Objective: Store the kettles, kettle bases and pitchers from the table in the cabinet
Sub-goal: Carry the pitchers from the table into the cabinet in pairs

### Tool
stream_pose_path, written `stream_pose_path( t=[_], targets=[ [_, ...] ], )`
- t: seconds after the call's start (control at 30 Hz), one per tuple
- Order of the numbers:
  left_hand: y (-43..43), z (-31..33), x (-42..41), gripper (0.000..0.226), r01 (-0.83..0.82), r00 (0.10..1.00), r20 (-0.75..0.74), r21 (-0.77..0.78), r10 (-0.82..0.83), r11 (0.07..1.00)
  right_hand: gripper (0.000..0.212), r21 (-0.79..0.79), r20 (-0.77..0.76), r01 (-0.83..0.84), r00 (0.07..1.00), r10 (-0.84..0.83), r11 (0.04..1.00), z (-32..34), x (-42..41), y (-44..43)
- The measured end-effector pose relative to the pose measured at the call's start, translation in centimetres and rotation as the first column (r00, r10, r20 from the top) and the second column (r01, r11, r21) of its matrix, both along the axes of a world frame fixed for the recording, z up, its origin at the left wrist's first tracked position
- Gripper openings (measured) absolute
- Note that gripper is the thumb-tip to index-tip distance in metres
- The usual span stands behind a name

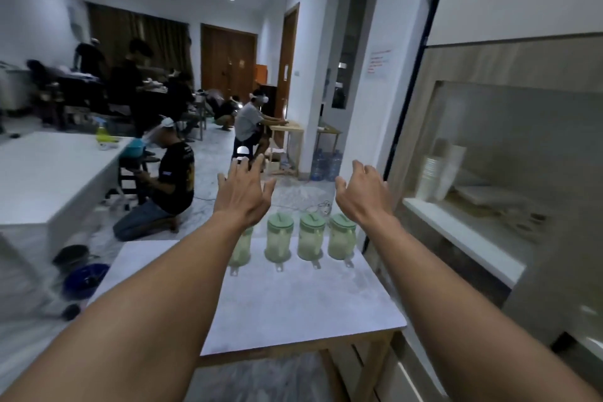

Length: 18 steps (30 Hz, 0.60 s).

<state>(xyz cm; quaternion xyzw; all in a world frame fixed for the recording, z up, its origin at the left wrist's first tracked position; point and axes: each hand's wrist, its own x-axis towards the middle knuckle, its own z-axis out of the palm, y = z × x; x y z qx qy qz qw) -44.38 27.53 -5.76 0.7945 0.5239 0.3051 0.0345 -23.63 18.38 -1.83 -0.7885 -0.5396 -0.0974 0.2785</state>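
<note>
Green-lidded pitchers [311, 238]: four, translucent, upright, in one row along the far edge of the table [293, 310], close beside each other. What look like handles face us, which we judge suits a grab from our side. The leftmost is partly hidden behind our left wrist.

Left hand [243, 194]: raised above the left end of the row, fingers spread apart, holding nothing.

Right hand [362, 189]: raised above the right end, fingers loosely apart, likewise holding nothing. Neither hand touches a pitcher. We read the pair as set wide to take one pitcher each from the row's ends.

Cabinet [456, 235]: wood-toned, just right of the table, its recess showing a stack of pale cups [437, 173]. The nearness keeps the carry short.

Kettles, bases: we see none on the table.

Status: pitchers not yet stored, and we judge the reach is only beginning.
</note>
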Motion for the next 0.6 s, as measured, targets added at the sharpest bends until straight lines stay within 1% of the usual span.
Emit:
stream_pose_path(
  t=[0.1,0.23,0.37,0.6],
  targets=[
    [2.8,-1.9,-5.0,0.067,-0.09,0.996,0.008,-0.074,0.091,0.993,0.056,-0.022,-0.042,-0.091,0.995,0.09,0.996,-2.0,-4.5,4.5],
    [6.1,-3.9,-8.8,0.069,-0.116,0.993,0.006,-0.114,0.118,0.987,0.058,-0.053,-0.084,-0.15,0.986,0.145,0.987,-4.6,-8.8,9.1],
    [9.5,-6.3,-9.8,0.07,-0.093,0.995,0.012,-0.134,0.095,0.987,0.062,-0.091,-0.106,-0.142,0.986,0.132,0.986,-7.0,-10.4,13.1],
    [14.8,-11.6,-8.5,0.071,-0.03,0.999,0.018,-0.193,0.034,0.981,0.057,-0.151,-0.122,-0.099,0.989,0.081,0.984,-11.7,-9.3,18.3]
  ],
)
